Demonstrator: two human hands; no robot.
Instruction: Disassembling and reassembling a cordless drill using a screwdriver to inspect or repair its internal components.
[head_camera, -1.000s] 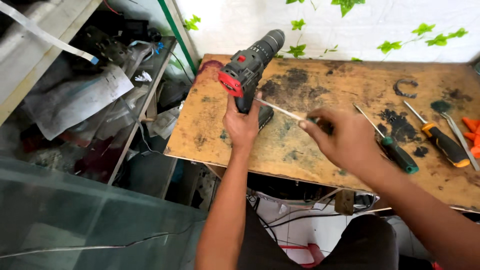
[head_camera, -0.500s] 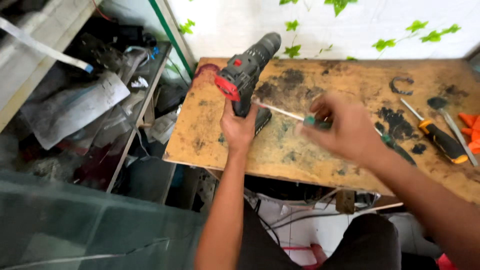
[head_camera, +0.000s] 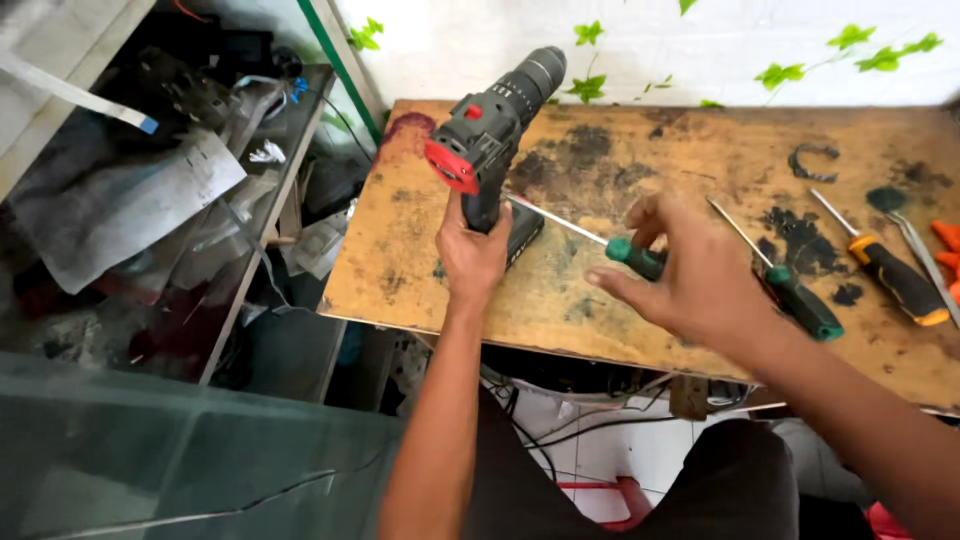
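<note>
Right hand (head_camera: 700, 280) apparently loosened around screwdriver (head_camera: 625, 250); left hand (head_camera: 475, 255) grips drill (head_camera: 495, 135).

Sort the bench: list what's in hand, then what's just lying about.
In hand:
- dark grey cordless drill with red end cap, left hand
- green-handled screwdriver, right hand

Lying about:
- second green-handled screwdriver
- orange-and-black-handled screwdriver
- metal tweezers

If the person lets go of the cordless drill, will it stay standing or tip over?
The cordless drill looks top-heavy, with its bulky body tilted above the grip in the left hand, so it may tip. Its flat battery base on the workbench could steady it. It probably feels heavy and rigid.
</note>
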